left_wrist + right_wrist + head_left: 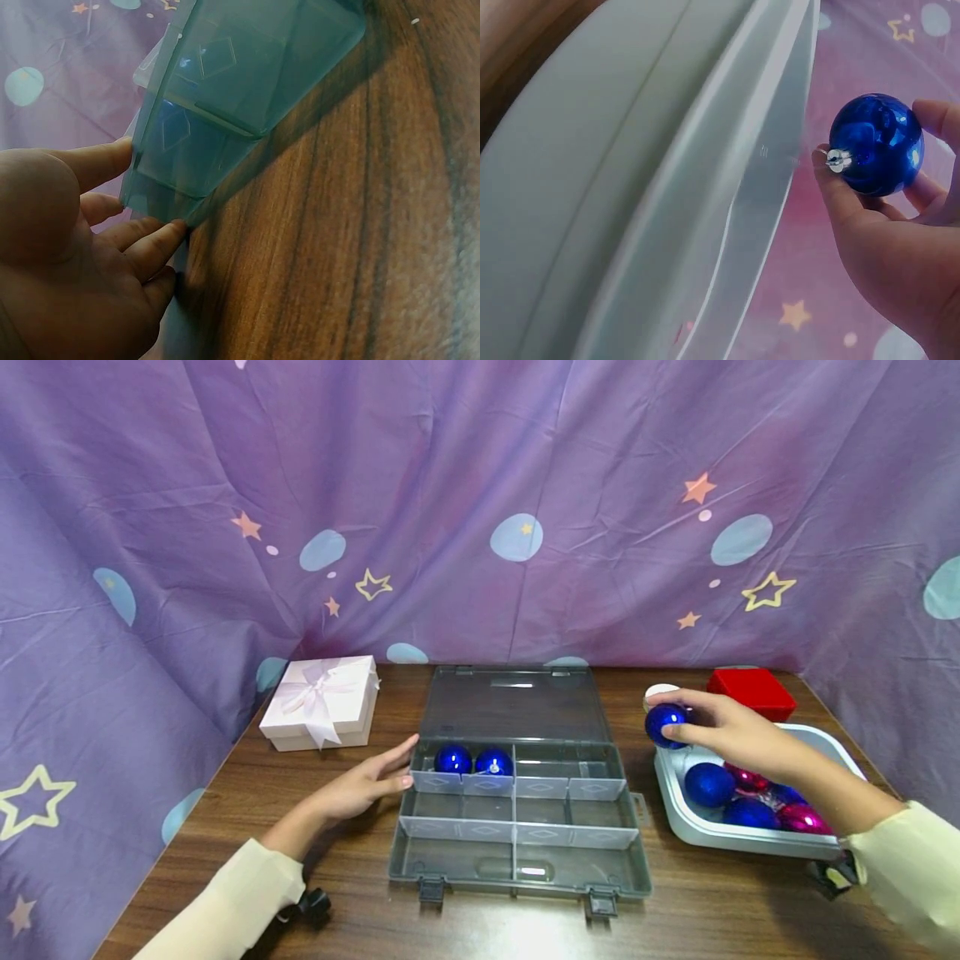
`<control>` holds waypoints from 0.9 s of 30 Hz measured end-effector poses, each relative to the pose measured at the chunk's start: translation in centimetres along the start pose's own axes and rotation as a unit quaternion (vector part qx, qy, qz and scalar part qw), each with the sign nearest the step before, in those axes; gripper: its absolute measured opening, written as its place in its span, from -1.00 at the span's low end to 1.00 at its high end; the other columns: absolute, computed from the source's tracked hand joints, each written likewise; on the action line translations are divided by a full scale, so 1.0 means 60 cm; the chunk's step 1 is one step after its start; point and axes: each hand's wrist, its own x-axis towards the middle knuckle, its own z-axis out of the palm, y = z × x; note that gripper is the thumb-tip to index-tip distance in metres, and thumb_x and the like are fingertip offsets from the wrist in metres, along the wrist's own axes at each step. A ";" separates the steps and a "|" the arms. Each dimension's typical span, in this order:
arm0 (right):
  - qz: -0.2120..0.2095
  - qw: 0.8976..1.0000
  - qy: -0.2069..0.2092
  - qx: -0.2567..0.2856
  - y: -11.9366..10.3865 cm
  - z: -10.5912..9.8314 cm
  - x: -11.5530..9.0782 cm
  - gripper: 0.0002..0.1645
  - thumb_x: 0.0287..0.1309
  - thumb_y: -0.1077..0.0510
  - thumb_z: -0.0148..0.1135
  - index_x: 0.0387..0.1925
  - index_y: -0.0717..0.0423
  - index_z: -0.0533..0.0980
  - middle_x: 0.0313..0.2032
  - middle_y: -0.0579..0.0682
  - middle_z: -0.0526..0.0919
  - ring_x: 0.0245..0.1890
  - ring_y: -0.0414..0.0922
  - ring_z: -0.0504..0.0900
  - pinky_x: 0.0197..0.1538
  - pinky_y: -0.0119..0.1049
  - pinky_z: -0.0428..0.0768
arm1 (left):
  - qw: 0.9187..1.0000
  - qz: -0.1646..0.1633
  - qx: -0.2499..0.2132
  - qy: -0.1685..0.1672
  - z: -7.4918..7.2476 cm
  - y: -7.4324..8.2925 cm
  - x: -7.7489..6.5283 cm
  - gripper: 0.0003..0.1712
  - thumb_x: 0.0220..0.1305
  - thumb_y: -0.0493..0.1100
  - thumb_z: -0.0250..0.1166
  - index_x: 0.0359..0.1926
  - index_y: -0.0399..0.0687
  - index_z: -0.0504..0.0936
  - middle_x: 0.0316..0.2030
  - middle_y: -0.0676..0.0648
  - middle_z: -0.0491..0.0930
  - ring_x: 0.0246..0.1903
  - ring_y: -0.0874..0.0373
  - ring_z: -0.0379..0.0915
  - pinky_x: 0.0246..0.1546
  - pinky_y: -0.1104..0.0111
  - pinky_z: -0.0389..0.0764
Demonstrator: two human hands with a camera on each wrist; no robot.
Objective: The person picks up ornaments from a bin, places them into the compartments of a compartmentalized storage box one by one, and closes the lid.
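My right hand (731, 731) pinches a shiny blue Christmas ball (663, 727) between thumb and fingers, above the left rim of a white bin (678, 831). The right wrist view shows the ball's silver cap (838, 160) near the thumb. With fairly straight fingers, my left hand (358, 789) touches the left side of a clear grey divided organizer box (457, 864), whose lid lies back. Two blue balls, one on the left (453, 760) and one on the right (494, 763), sit in its back-left compartments. Inside the bin are several blue and magenta balls (801, 817).
A white gift box (318, 697) with a ribbon stands at the back left of the wooden table (352, 893). Behind the bin are a red box (752, 692) and a white round thing (660, 693), partly hidden. A purple patterned curtain (450, 460) hangs behind.
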 end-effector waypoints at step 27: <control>-0.079 0.985 -0.081 0.131 -0.086 0.137 0.121 -0.48 0.36 0.14 0.33 0.28 0.24 0.49 0.12 0.17 0.64 0.10 0.00 0.60 0.13 -0.27 0.59 | 1.000 0.006 -0.014 -0.001 0.001 0.002 0.000 -0.13 0.57 -0.20 0.11 0.65 -0.20 -0.19 0.57 -0.44 -0.09 0.55 -0.34 -0.09 0.53 -0.10 0.02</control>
